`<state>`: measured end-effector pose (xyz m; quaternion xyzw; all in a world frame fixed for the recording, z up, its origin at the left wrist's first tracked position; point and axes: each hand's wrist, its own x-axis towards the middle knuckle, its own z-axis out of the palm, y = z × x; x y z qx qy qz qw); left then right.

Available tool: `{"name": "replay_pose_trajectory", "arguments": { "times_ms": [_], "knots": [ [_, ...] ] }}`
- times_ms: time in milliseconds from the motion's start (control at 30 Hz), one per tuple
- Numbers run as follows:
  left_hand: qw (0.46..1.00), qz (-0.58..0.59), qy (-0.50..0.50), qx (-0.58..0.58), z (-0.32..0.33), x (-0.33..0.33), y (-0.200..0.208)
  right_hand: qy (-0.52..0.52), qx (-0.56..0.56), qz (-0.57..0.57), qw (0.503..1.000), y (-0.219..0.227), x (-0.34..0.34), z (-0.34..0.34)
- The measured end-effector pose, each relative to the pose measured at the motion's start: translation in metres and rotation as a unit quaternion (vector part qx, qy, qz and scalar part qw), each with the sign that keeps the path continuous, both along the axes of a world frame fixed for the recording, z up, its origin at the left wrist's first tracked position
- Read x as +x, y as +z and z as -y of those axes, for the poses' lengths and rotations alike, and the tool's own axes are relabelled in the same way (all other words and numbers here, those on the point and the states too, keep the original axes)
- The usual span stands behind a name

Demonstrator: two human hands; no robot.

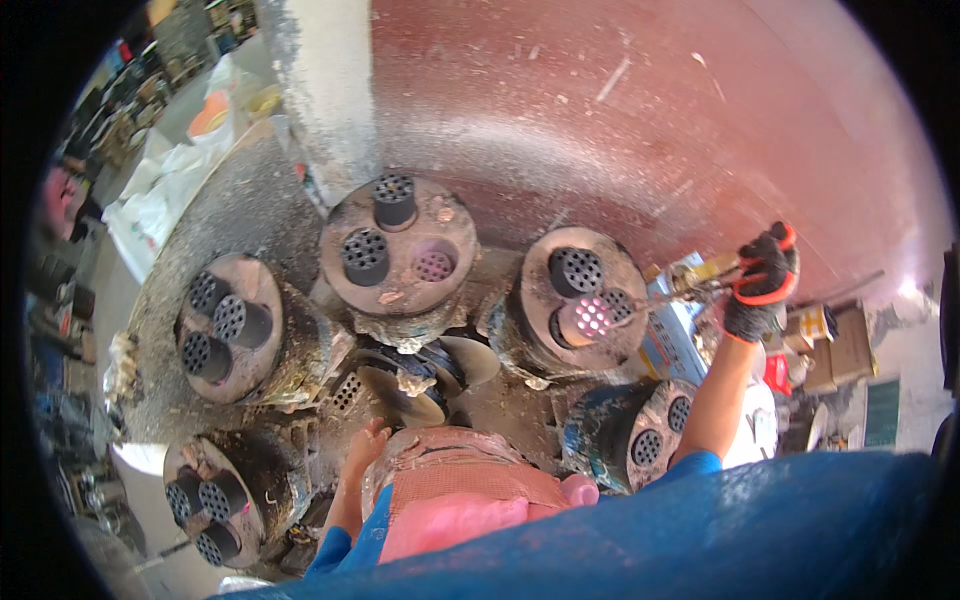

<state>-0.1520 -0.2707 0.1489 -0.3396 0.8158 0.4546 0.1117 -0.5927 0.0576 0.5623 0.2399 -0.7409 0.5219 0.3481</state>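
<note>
- The right hand [762, 283], in a black and orange glove at the frame's right, is clenched around metal tongs [690, 285].
- The tongs' tips reach the glowing coal briquette [592, 316] in the centre-right stove [580, 300].
- The bare left hand [366, 445], fingers loosely spread, rests low in the centre, beside a pink-wrapped bundle [455, 490].

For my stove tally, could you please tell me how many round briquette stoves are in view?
5: top centre stove, left stove, bottom-left stove, glowing right stove, lower-right stove, partly hidden; others may be concealed.
</note>
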Motion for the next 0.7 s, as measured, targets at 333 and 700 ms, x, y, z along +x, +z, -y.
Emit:
{"name": "replay_pose_trajectory", "arguments": {
  "times_ms": [333,700],
  "knots": [
    [0.994,0.029,0.104,0.026,-0.002,0.062,-0.015,0.373,-0.254,0.077,0.889,0.026,0.015,0.094],
    [0.980,0.129,0.155,0.004,0.033,0.135,-0.003,0.247,-0.297,0.197,0.901,-0.153,-0.004,0.296]
  ]
}}
